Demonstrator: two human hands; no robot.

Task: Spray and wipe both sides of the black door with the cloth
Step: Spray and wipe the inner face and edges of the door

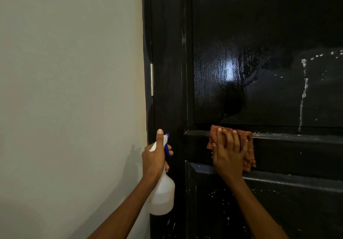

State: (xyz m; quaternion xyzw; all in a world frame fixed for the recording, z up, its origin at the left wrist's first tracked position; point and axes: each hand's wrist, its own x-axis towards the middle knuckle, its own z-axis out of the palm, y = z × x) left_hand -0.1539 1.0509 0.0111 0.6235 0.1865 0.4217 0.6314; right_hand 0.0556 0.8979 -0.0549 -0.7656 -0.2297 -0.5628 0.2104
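Centrally, black door (259, 34) upright, wet, glossy, streaked with white spray; checked cloth (247, 146) pressed flat on horizontal mid-rail under right hand (227, 151), fingers spread; spray bottle (162, 192) upright, nozzle toward door, gripped by left hand (153, 157) beside wall (65, 90).

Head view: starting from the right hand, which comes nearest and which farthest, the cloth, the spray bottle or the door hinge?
From the right hand:
1. Cloth, pressed under its fingers against the door's middle rail.
2. Spray bottle, to its left, held by the left hand.
3. Hinge, up and left on the door's edge.
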